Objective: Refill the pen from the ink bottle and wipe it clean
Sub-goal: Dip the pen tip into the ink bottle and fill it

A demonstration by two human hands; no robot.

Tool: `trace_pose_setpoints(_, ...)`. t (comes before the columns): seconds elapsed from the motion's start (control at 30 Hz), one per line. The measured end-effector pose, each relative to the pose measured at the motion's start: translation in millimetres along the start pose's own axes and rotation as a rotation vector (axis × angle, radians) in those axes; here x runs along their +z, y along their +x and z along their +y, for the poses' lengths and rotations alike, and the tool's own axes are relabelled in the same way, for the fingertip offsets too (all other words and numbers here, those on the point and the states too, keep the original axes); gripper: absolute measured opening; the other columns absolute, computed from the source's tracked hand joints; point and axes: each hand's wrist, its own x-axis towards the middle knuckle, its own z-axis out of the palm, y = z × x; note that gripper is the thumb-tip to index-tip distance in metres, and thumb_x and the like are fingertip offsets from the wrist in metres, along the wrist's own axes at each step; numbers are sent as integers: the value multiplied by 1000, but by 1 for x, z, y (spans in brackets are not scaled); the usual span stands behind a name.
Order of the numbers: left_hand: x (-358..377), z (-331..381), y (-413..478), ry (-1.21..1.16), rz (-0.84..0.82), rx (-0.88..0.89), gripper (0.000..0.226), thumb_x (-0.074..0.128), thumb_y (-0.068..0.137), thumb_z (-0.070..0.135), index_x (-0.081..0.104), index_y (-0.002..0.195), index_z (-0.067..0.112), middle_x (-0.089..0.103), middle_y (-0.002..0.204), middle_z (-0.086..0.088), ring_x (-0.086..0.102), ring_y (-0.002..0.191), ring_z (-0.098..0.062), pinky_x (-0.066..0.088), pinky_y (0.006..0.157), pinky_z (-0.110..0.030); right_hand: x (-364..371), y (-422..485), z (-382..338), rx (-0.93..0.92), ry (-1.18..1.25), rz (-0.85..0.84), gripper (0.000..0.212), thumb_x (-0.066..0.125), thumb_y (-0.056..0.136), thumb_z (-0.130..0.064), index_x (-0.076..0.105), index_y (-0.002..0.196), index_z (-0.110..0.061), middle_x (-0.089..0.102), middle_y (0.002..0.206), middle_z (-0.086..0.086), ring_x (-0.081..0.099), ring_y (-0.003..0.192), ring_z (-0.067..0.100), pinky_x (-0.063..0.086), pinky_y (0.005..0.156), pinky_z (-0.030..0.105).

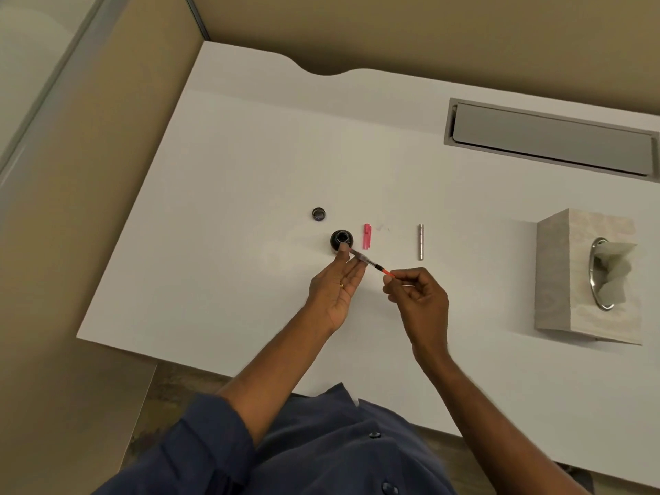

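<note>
We find the slim clear-bodied pen with a red knob end (369,261) held off the white desk (221,166) between both hands. Its long axis runs from 10 o'clock to 4 o'clock. The front end lies toward the small round dark glass ink bottle (339,238), and the knob end points back at the right hand (416,298).

The right hand pinches the red knob with its fingers curled. The left hand (335,289) is the nearer to the bottle. It appears to pinch the front of the pen between thumb and nearly straight fingertips (344,250), right at the bottle's rim on its 5 o'clock side. The nib is hidden behind those fingertips, so we cannot tell whether it sits in the ink.

The bottle stands open and looks dark inside; we cannot judge the level. Its small dark round lid (318,214) lies apart at 11 o'clock from the bottle. A pink plastic pen cap (367,236) and a silver metal barrel (421,241) lie at 3 o'clock. Further out at 3 o'clock, the beige square tissue box (557,266) has a pale tissue (612,271) standing out of its opening.
</note>
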Motion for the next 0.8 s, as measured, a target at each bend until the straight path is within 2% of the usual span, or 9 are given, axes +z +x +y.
trace_pose_setpoints(0.07, -2, 0, -1, 106, 15, 30, 27, 71, 94, 20, 68, 114, 2, 74, 114, -20, 77, 95, -22, 60, 90, -32, 3, 4, -4, -4, 12, 15, 6, 78, 93, -18, 73, 96, -17, 78, 82, -1, 76, 80, 16, 61, 76, 29)
trace_pose_setpoints(0.13, -8, -2, -2, 306, 57, 161, 29, 71, 95, 19, 69, 119, 2, 75, 112, -15, 76, 99, -21, 59, 92, -30, 6, 9, -9, -12, 16, 29, 6, 77, 93, -19, 73, 96, -17, 79, 81, 0, 76, 80, 14, 59, 77, 29)
trace_pose_setpoints(0.27, -19, 3, 3, 905, 138, 691, 30, 76, 89, 13, 70, 118, 15, 75, 110, 4, 69, 101, -5, 56, 92, -24, 11, 17, -20, -38, -30, 32, 7, 77, 92, -19, 73, 95, -15, 79, 81, 1, 76, 81, 13, 60, 85, 36)
trace_pose_setpoints(0.37, -20, 12, 16, 1165, 48, 922, 56, 80, 85, 14, 57, 135, 24, 70, 120, 11, 56, 115, -6, 46, 94, -14, 17, 22, -27, -66, -92, 40, 6, 77, 93, -17, 72, 94, -13, 78, 84, 6, 76, 82, 19, 60, 86, 38)
trace_pose_setpoints(0.5, -18, 23, 39, 1395, -27, 1022, 78, 83, 82, 21, 42, 148, 32, 63, 121, 22, 48, 120, -5, 33, 91, -2, 24, 29, -34, -119, -202, 31, 6, 76, 93, -14, 72, 94, -10, 78, 87, 5, 76, 83, 24, 58, 80, 30)
trace_pose_setpoints(0.57, -18, 26, 48, 1447, -57, 1048, 84, 85, 80, 22, 40, 150, 31, 64, 117, 22, 50, 117, -3, 27, 92, 4, 27, 32, -37, -149, -266, 26, 5, 75, 92, -13, 72, 92, -10, 77, 86, 1, 75, 80, 17, 54, 72, 17)
trace_pose_setpoints(0.63, -19, 26, 55, 1473, -82, 1075, 86, 86, 79, 23, 40, 150, 31, 69, 113, 17, 51, 111, 0, 24, 93, 4, 30, 36, -39, -174, -327, 17, 4, 75, 91, -13, 73, 92, -10, 76, 85, -4, 71, 77, 9, 50, 70, 10)
trace_pose_setpoints(0.7, -19, 25, 59, 1474, -92, 1088, 84, 86, 79, 24, 40, 149, 31, 71, 110, 15, 53, 106, 1, 24, 93, 4, 34, 41, -43, -189, -370, 7, 4, 75, 89, -13, 73, 91, -10, 75, 84, -8, 69, 77, 6, 48, 70, 10)
trace_pose_setpoints(0.8, -16, 25, 66, 1439, -73, 1093, 77, 83, 83, 22, 44, 148, 29, 72, 107, 12, 56, 103, -4, 28, 90, 3, 41, 49, -50, -235, -419, -9, 5, 73, 89, -15, 72, 89, -10, 74, 80, -7, 67, 72, 6, 51, 74, 18)
